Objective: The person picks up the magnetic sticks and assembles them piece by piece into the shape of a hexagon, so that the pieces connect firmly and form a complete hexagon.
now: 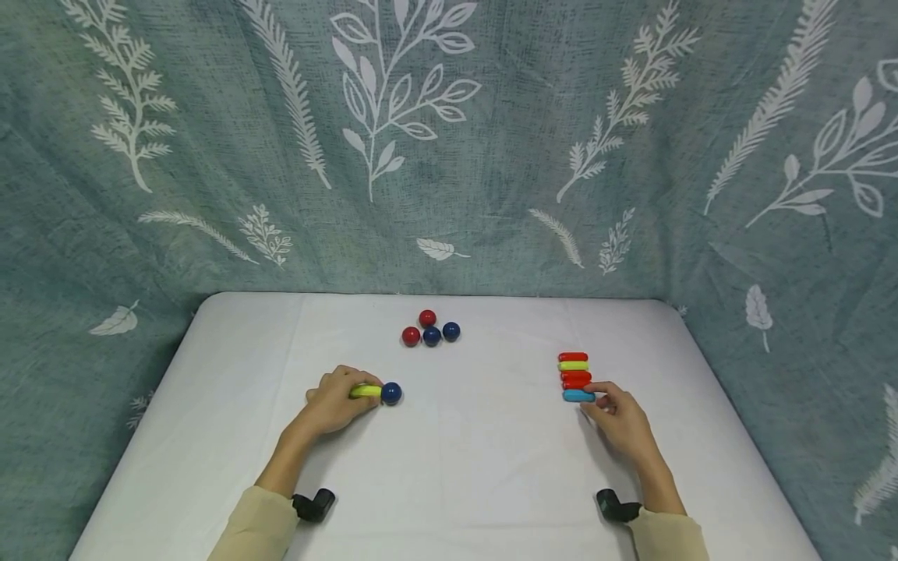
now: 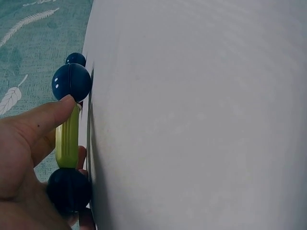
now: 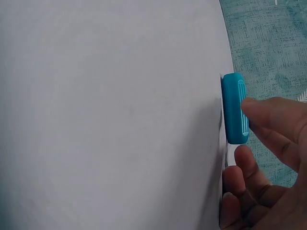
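My left hand (image 1: pixel 338 402) grips a yellow-green stick (image 2: pixel 67 136) just over the left part of the table. A dark blue ball (image 1: pixel 391 393) sits at the stick's far end, and a second dark blue ball (image 2: pixel 69 190) is at its near end by the palm. On the right, my right hand (image 1: pixel 623 421) pinches a light blue stick (image 3: pixel 235 109) between thumb and finger. That stick lies at the near end of a row of sticks, with a red stick (image 1: pixel 575 375) and a yellow stick (image 1: pixel 573 365) beyond it.
Two red balls, one of them nearest the left (image 1: pixel 411 336), and two dark blue balls (image 1: pixel 451 332) are grouped at the back middle of the white table (image 1: pixel 449 467). A patterned green cloth (image 1: pixel 491 195) hangs behind. Each wrist wears a black camera (image 1: pixel 314 505).
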Tool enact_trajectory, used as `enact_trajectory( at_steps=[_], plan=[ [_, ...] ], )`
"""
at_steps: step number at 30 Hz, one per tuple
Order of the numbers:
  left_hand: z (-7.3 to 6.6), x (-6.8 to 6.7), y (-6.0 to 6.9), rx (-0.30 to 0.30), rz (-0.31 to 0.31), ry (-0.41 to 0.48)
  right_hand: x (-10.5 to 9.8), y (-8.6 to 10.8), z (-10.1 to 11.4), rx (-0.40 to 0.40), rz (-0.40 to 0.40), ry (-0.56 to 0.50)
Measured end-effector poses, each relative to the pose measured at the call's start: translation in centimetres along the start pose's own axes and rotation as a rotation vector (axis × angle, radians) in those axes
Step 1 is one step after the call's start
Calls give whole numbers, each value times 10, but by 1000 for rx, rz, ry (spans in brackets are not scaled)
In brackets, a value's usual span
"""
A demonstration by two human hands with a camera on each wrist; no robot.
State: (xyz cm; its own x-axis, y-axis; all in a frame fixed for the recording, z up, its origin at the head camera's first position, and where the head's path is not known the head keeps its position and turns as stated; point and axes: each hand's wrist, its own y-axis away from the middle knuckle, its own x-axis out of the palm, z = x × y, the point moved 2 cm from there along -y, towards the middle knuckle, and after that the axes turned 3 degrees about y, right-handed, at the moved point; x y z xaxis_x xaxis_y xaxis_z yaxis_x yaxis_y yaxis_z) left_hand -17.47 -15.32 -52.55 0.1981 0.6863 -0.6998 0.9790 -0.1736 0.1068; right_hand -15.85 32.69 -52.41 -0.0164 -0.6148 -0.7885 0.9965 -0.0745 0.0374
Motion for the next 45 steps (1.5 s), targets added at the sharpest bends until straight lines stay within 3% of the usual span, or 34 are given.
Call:
enact_trajectory(
  at_steps=[15, 23, 34, 45],
  plan=[
    [0, 0, -1, 1, -5, 4, 5, -1, -4, 52, 32, 34],
    [0, 0, 0, -3, -6, 6, 5, 1, 2, 27, 26, 37],
    [1, 0, -1, -4, -5, 3, 20, 5, 50, -71, 73, -81],
    [0, -1, 0, -1, -2, 6, 71, -4, 99, -210, 159, -138]
  ],
)
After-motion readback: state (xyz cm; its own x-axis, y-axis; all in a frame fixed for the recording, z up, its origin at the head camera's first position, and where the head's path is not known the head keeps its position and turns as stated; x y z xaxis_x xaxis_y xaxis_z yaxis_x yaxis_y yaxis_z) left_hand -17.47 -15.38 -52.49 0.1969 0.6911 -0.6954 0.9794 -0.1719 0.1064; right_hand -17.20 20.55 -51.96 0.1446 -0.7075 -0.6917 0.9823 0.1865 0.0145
